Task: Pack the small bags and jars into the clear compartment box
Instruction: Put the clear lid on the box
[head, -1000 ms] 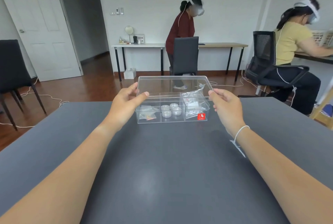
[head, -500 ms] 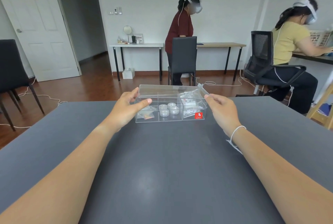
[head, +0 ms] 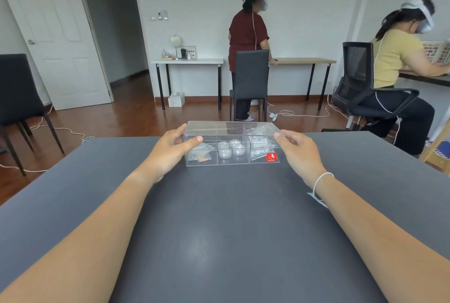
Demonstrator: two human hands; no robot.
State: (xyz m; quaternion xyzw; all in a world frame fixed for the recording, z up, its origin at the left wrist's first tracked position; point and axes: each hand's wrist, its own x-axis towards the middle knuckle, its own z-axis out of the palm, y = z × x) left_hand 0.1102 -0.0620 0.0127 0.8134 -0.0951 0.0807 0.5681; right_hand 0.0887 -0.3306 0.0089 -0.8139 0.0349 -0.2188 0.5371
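Between the two hands the clear compartment box point(head: 232, 143) sits closed on the grey worktop point(head: 219, 217) – left hand point(head: 170, 154) and right hand point(head: 298, 154) each grip an end of its lid – with a red sticker point(head: 271, 157), writing too small to read, nearest the right hand

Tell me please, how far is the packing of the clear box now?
Nearly finished. Done: small bags fill the left compartment, four jars the middle, more bags the right, and the lid looks shut. In hand: the left hand and right hand hold the box ends on the table. Left: only releasing the grip.
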